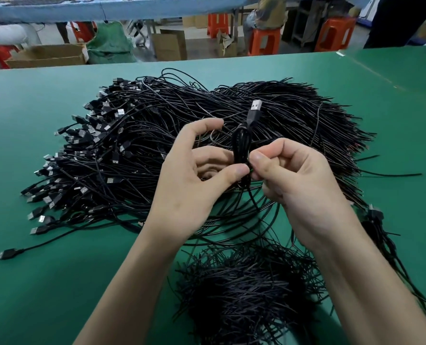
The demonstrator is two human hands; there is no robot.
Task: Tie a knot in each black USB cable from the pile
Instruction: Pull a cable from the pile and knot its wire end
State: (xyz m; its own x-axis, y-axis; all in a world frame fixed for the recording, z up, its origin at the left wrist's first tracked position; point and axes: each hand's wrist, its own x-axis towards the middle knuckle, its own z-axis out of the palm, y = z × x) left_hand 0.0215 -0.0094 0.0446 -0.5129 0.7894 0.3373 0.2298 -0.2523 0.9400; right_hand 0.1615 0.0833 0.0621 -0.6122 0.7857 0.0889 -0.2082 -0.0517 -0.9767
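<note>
A large pile of black USB cables (pixel 157 145) lies spread over the green table (pixel 45 282), plugs to the left and bare ends to the right. Above it I hold one folded black USB cable (pixel 241 148) upright, its silver plug (pixel 255 107) pointing up. My left hand (pixel 194 175) pinches the cable's folded strands between thumb and fingers. My right hand (pixel 294 180) pinches the same cable from the right, fingers curled. The cable's tail hangs down between my wrists.
A heap of short black ties (pixel 244 290) sits at the near edge. A small bunch of cables (pixel 378 220) lies at the right. Beyond the table stand cardboard boxes (pixel 48 56), orange stools (pixel 264 41) and seated people (pixel 266 13).
</note>
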